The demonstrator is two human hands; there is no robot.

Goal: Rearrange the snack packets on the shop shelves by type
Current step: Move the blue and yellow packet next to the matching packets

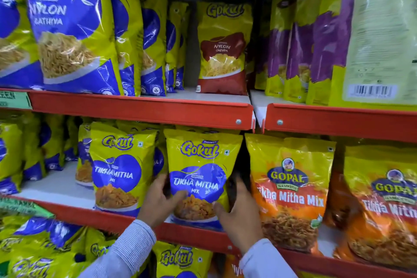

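A yellow and blue Gokul Tikha Mitha Mix packet (pixel 199 165) stands upright at the front of the middle shelf (pixel 126 219). My left hand (pixel 159 201) grips its lower left edge. My right hand (pixel 239 212) holds its lower right edge, thumb on the front. A second Tikha Mitha Mix packet (pixel 119 171) stands just to its left. Orange Gopal Tikha Mitha Mix packets (pixel 291 189) stand to the right, close to my right hand.
On the upper shelf (pixel 144 107) stand blue Nylon Gathiya packets (pixel 67 29), one red Nylon Chevda packet (pixel 223 49) and purple packets (pixel 300 47) to the right. More Gokul packets (pixel 178 259) fill the lowest shelf. A bare gap lies left of the Chevda packet.
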